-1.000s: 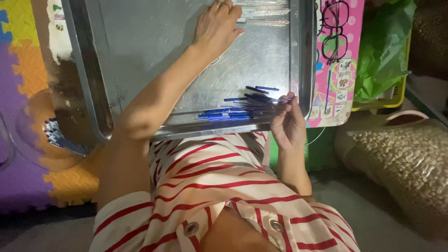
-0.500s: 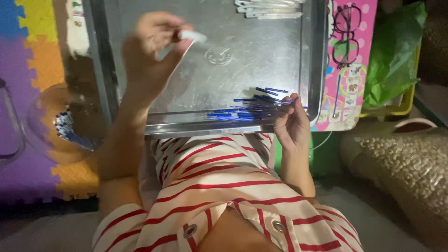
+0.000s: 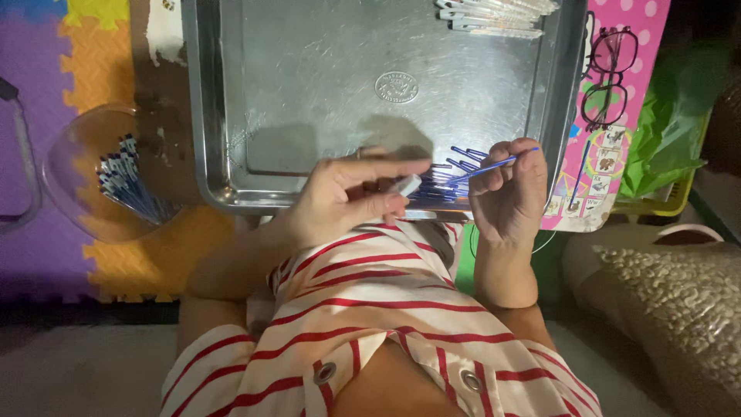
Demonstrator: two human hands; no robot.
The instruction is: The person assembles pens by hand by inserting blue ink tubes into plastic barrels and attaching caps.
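Observation:
A large metal tray (image 3: pixel 309 85) lies in front of me. My left hand (image 3: pixel 347 197) is over its near edge and pinches a small white pen barrel (image 3: pixel 405 184) between thumb and fingers. My right hand (image 3: pixel 509 189) holds a thin blue refill (image 3: pixel 494 164) pointing left toward the barrel. A loose pile of blue refills (image 3: pixel 451 181) rests on the tray between both hands. Several clear white pen barrels (image 3: pixel 494 15) lie at the tray's far right corner.
A clear bowl (image 3: pixel 85 185) with several assembled pens stands left of the tray on a coloured foam mat (image 3: pixel 93 54). A pink board with eyeglasses (image 3: pixel 610 77) lies on the right, beside a green bag (image 3: pixel 671 131). A beige cushion (image 3: pixel 679 301) sits near right.
My left hand took a white barrel from the tray's far side and brought it down to the near edge. My right hand lifted one blue refill off the pile.

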